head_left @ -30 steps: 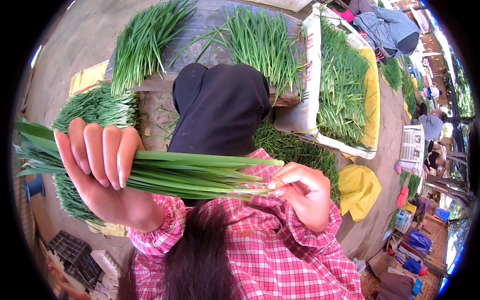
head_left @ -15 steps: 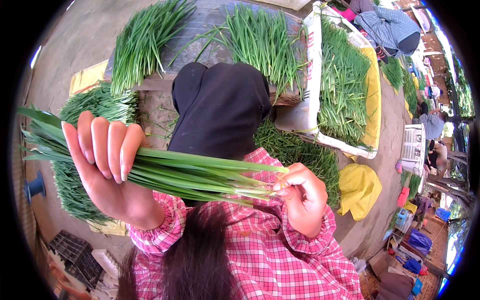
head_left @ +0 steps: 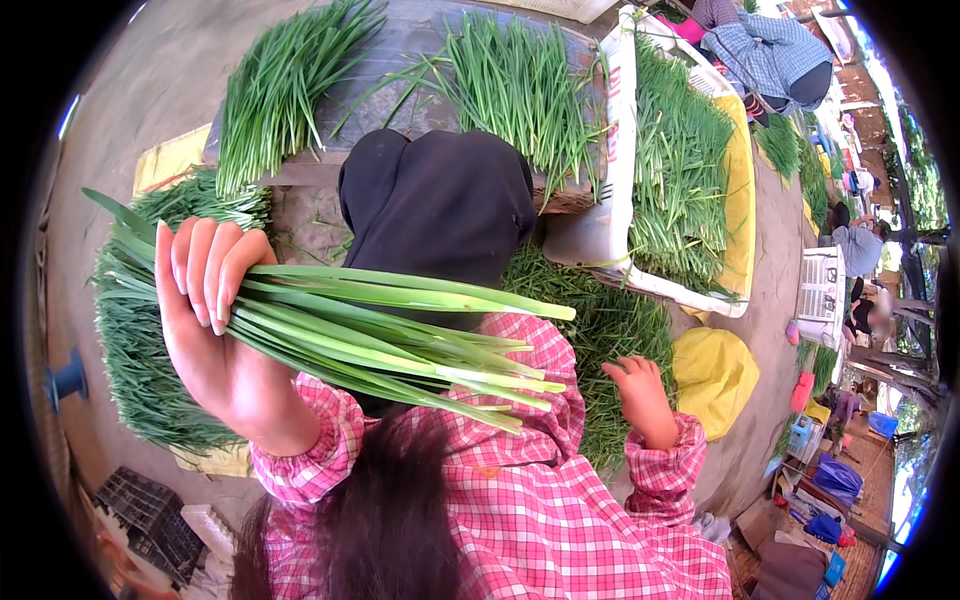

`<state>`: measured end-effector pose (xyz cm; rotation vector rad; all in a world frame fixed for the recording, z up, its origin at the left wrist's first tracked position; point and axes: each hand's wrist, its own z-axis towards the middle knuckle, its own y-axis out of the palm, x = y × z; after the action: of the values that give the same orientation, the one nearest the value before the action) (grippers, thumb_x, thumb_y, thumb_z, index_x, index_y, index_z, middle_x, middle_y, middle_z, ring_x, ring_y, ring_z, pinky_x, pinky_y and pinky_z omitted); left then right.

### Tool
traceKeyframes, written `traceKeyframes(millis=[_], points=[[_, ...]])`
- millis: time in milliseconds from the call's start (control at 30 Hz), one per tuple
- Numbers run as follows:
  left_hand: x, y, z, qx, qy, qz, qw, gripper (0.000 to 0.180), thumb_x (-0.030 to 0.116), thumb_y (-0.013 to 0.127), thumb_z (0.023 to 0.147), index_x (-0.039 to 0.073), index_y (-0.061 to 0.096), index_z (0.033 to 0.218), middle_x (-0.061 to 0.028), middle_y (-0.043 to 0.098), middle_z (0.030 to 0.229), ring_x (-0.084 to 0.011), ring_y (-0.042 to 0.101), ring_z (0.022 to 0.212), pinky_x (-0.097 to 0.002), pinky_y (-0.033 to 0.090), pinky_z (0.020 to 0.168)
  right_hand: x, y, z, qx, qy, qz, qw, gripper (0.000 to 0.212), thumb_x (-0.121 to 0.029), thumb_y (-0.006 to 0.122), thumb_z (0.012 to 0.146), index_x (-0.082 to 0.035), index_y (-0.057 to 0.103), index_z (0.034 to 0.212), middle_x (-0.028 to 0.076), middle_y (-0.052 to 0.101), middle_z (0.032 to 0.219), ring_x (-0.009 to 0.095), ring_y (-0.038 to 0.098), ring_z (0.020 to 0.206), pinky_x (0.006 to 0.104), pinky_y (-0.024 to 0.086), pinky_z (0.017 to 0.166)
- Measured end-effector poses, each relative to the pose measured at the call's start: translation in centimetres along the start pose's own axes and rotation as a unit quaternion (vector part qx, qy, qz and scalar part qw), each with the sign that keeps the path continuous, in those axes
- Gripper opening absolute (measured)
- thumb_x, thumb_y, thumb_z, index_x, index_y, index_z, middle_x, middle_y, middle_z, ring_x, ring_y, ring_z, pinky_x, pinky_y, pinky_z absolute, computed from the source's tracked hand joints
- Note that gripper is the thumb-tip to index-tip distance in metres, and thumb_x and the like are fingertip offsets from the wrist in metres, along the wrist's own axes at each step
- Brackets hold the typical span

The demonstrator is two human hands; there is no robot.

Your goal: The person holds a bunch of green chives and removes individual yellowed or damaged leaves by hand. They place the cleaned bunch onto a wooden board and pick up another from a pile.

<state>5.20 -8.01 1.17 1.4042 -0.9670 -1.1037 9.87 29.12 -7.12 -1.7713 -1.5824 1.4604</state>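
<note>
My left hand (head_left: 215,330) is wrapped round a bunch of garlic chives (head_left: 400,335), held across my lap. The pale cut ends fan out to the right and the leaf tips stick out past my thumb on the left. My right hand (head_left: 645,400) is apart from the bunch, over a heap of loose green leaves (head_left: 590,330) on the floor at my right. Its fingers are loosely bent and apart, with nothing seen in them.
Ahead, a low board (head_left: 400,40) bears two chive piles (head_left: 290,85) (head_left: 520,95). Right of it stands a white crate (head_left: 622,130) full of chives. A large chive stack (head_left: 150,350) lies at left. Nearby are a yellow sack (head_left: 712,380), a black crate (head_left: 150,515) and a co-worker (head_left: 770,55).
My right hand has let go of the stem ends and moved right and down, away from the bunch. My left hand has shifted slightly right, and the stems have spread apart.
</note>
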Motion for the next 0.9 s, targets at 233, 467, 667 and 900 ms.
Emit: traceKeyframes(millis=[233,467,667,900], points=[[-0.9,-0.1,0.1,-0.002,-0.024,-0.024,0.999,0.031,0.015,0.031,0.088,0.009,0.029,0.057,0.0015,0.024,0.048,-0.0084,0.023,0.043,-0.0222,0.029,0.050,-10.5,-0.6,2.7,0.052,-0.186,0.517,0.834,0.035,-0.026,0.046,0.083,0.004,0.046,0.101,0.011,0.055,0.087,0.016,0.054,0.078,0.0272,0.044,0.070],[-2.0,0.2,-0.7,-0.016,-0.007,0.021,1.000,0.031,0.016,0.030,0.088,0.009,0.029,0.058,0.0015,0.024,0.047,-0.0084,0.023,0.042,-0.0222,0.027,0.049,-13.8,-1.7,3.0,-0.042,-0.162,0.620,0.766,0.024,-0.017,0.046,0.084,0.004,0.050,0.094,0.007,0.054,0.079,0.011,0.053,0.069,0.0214,0.042,0.059],[-2.3,0.1,-0.8,-0.019,-0.007,0.026,0.999,0.030,0.015,0.030,0.088,0.009,0.029,0.059,0.0016,0.024,0.047,-0.0082,0.024,0.043,-0.0222,0.027,0.049,-14.2,-1.8,2.6,-0.016,-0.112,0.531,0.840,0.013,-0.006,0.043,0.083,0.004,0.052,0.087,0.006,0.054,0.073,0.007,0.051,0.060,0.0184,0.040,0.052],[-0.1,0.4,-0.4,-0.027,0.012,0.000,1.000,0.030,0.013,0.031,0.088,0.010,0.029,0.058,0.0020,0.024,0.048,-0.0083,0.023,0.043,-0.0224,0.029,0.051,-3.4,-2.1,0.7,0.012,-0.181,0.671,0.719,0.012,-0.008,0.047,0.081,0.001,0.051,0.074,0.007,0.052,0.065,0.012,0.047,0.051,0.0228,0.039,0.048]])
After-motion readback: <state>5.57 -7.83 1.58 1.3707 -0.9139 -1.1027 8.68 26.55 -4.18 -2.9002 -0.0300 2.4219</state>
